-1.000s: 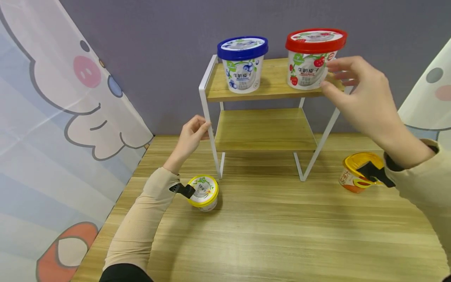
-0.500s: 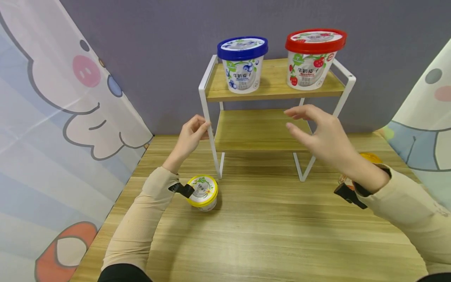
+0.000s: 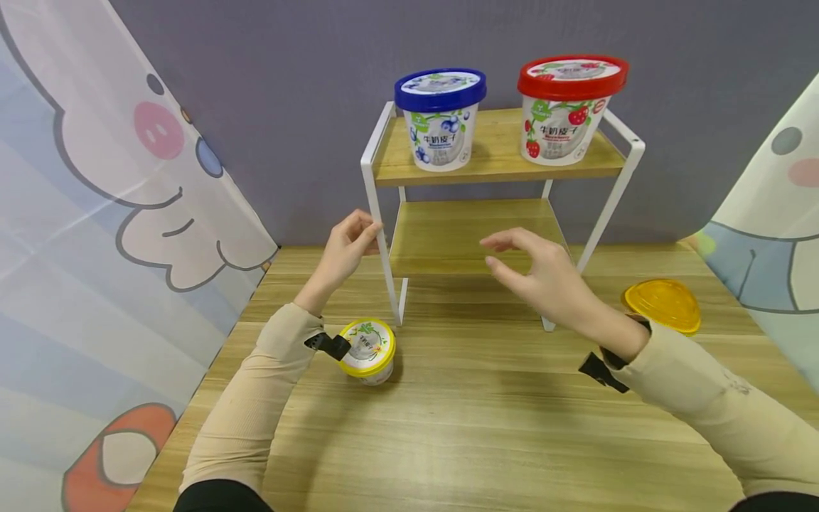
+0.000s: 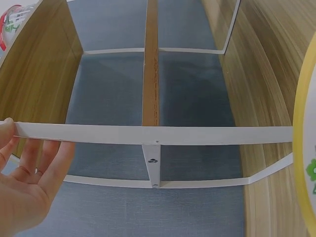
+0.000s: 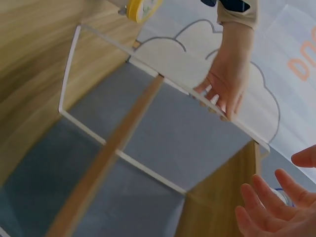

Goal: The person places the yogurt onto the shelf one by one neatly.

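Note:
A two-tier shelf rack (image 3: 499,135) with wooden boards and a white metal frame stands against the grey wall. My left hand (image 3: 345,245) pinches its front left post, thumb in front and fingers behind, as the left wrist view also shows at the white frame bar (image 4: 197,134). In front of the lower board (image 3: 441,231) hovers my right hand (image 3: 540,277), fingers spread and nothing in it. On the upper board stand two ice-cream-style tubs, a blue-lidded blueberry tub (image 3: 441,135) at left and a red-lidded strawberry tub (image 3: 557,131) at right.
A yellow-lidded tub (image 3: 367,347) sits on the wooden table (image 3: 486,427) by the rack's left foot, partly behind my left wrist camera. Right of the rack is an orange-yellow lidded tub (image 3: 663,304), its lower part behind my right sleeve. Cartoon-printed curtains (image 3: 192,178) flank the table.
My right hand has left the strawberry tub on the upper board, moving down and left to before the lower board. My left hand has stayed on the post.

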Available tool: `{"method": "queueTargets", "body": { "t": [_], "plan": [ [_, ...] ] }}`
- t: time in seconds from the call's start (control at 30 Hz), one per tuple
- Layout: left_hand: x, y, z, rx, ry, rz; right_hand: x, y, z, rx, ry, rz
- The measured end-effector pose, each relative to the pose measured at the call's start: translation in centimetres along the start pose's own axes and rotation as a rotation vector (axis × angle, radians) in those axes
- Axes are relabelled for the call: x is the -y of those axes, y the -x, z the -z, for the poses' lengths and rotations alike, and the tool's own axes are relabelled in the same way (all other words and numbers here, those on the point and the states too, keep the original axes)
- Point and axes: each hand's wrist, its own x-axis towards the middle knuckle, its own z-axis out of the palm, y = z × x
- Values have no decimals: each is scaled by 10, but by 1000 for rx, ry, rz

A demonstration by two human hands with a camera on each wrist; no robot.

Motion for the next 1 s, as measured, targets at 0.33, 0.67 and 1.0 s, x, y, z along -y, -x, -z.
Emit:
{"method": "queueTargets", "body": {
  "t": [0.33,0.67,1.0],
  "plan": [
    [1,-1,1,5,-10,-5,-4,5,-28,136,-64,-42],
    [25,-10,6,3,15,-17,-9,10,-43,218,-73,-79],
    [25,-10,6,5,17,-19,-27,21,-39,233,-42,-133]
  ]
}}
